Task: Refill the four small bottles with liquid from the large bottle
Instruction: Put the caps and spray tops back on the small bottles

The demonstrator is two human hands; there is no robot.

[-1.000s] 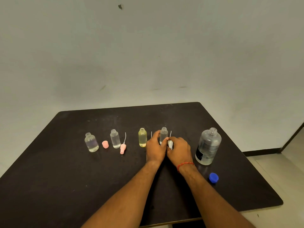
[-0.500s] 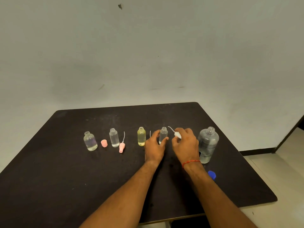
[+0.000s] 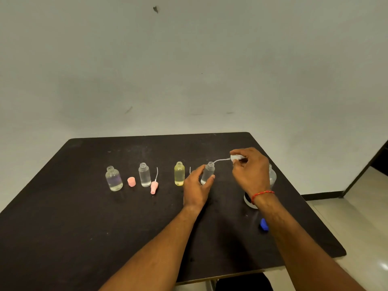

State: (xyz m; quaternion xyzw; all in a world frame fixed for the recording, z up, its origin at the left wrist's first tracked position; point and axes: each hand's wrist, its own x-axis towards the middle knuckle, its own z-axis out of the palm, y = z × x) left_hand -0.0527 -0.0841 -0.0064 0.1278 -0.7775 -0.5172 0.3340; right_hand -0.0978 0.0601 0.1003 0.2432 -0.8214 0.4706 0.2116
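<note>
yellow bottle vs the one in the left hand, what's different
The yellow bottle stands free; the held bottle is gripped by the left hand. The yellow bottle looks yellow, the held bottle clear. Only the held bottle has a tube at its neck, running to the white spray top pinched by the right hand. Both stand upright and uncapped.

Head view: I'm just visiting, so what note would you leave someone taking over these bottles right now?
Left hand holds the rightmost small bottle upright. Right hand pinches its white pump cap, lifted, tube tip at the bottle's mouth.
Done: three other small bottles stand uncapped; large bottle stands open behind the right wrist, blue cap off.
To do: set pump down, pour into all four, recap.
</note>
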